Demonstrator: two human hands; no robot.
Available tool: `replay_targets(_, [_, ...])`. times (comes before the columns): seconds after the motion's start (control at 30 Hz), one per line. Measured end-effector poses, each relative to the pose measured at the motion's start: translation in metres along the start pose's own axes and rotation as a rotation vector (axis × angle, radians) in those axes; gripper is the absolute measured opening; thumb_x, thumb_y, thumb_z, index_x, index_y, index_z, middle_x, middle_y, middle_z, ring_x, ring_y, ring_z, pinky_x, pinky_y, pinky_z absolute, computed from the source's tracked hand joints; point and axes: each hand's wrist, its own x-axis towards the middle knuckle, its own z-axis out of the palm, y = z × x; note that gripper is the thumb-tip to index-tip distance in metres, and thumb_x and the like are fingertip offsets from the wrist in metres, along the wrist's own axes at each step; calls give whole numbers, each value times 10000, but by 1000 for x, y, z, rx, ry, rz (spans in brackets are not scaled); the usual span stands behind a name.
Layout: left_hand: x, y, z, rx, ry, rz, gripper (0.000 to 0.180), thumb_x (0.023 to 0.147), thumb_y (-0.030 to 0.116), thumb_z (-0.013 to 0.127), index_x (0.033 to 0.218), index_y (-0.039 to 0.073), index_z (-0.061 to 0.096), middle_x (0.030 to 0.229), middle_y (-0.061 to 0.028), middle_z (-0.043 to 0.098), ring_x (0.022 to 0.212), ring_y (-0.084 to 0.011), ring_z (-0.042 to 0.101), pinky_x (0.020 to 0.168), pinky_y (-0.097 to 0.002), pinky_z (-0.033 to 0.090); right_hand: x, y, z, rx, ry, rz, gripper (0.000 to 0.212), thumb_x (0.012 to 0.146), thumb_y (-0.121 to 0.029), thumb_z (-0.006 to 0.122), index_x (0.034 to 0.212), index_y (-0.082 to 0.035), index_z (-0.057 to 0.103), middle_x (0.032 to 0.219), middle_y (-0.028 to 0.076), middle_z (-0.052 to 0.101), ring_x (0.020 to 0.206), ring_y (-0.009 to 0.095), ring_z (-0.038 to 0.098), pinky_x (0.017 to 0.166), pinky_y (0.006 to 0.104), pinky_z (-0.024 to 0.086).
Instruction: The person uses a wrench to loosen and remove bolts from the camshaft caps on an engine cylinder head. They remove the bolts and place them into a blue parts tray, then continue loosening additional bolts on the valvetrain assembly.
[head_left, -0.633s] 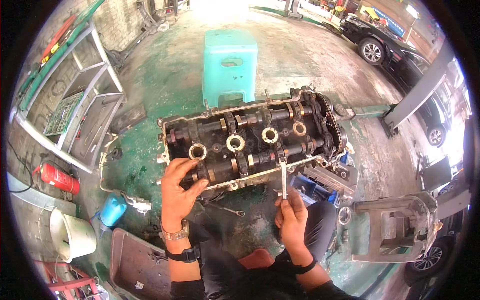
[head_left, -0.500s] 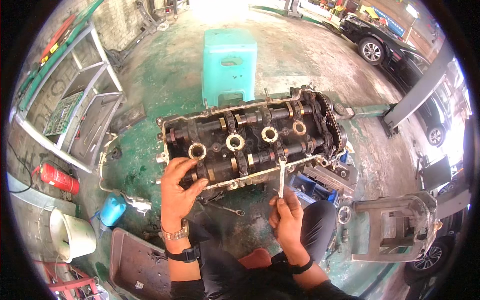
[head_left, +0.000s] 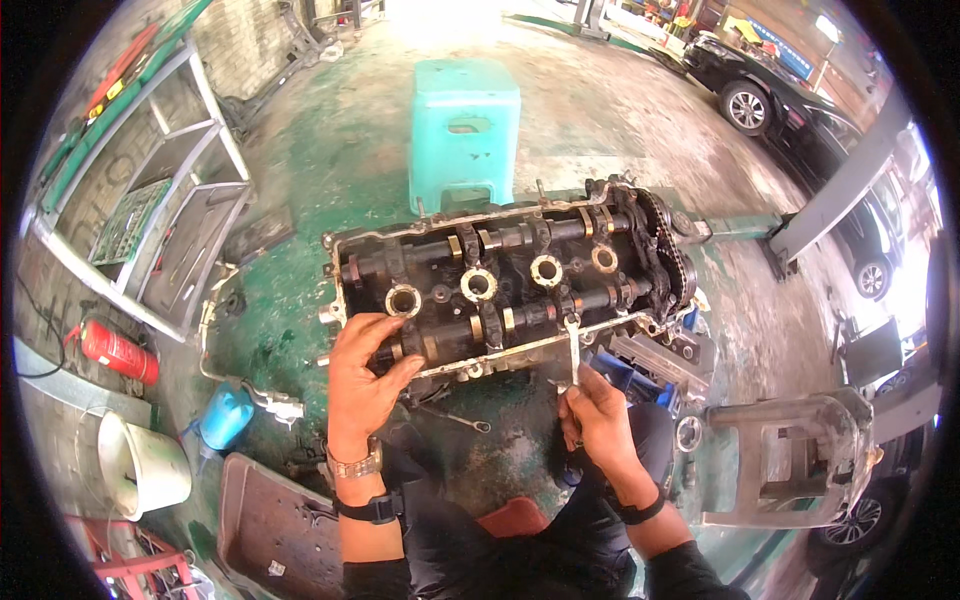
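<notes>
At the near edge of the cylinder head (head_left: 512, 288), my right hand (head_left: 600, 412) grips the wrench (head_left: 574, 350); my left hand (head_left: 365, 385) rests at the left end, fingers and thumb apart. Incomplete seating could let the wrench slip, skinning knuckles.

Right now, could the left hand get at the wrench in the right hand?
Probably yes: the left hand rests on the engine part, with nothing visible between it and the wrench, though the right hand grips its near end.

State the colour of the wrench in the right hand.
The wrench is silver-grey, seen best in the head view.
</notes>
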Motion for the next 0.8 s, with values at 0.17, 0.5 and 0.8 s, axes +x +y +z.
replay_targets(0.17, [0,-2,0,-14,-3,-1,491,688,60,875,1147,-2,711,1096,-116,667,1010,-265,642,905,-350,507,-2,1,2,173,23,63,376,1056,-121,505,1422,-36,502,741,20,535,495,91,394,441,264,368])
replay_targets(0.5, [0,-2,-1,23,-3,26,489,688,52,875,1142,-12,705,1115,-128,669,1005,-267,651,906,-356,516,5,6,-16,368,-164,147,388,1066,-209,536,1428,-73,510,682,17,461,501,97,363,441,279,369])
replay_targets(0.8, [2,15,2,107,17,-21,520,666,49,885,1145,-16,693,1112,-130,673,989,-257,661,893,-342,519,4,-1,-15,383,-196,222,370,1083,-172,494,1437,-67,500,692,11,455,513,92,380,447,257,368])
